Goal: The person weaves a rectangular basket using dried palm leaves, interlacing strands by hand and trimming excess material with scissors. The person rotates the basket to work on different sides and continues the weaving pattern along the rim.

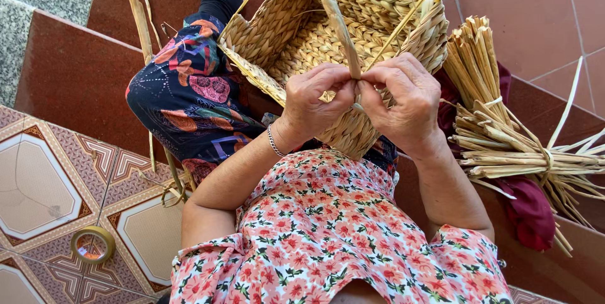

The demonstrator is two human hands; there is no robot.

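Observation:
A half-woven straw basket (pixel 302 33) on a yellow wire frame (pixel 409 1) rests on my lap, its open side facing me. My left hand (pixel 315 99) and my right hand (pixel 403 99) meet at the basket's near rim. Both pinch one flat dried straw strand (pixel 337 20) that runs up and away over the basket. A thin bracelet (pixel 273 142) sits on my left wrist.
A tied bundle of dried straw stalks (pixel 498 127) lies on a dark red cloth (pixel 529 209) to my right. A roll of tape (pixel 92 245) lies on the patterned floor tiles at lower left. Loose straw strips (pixel 142 23) lie on the red stone step.

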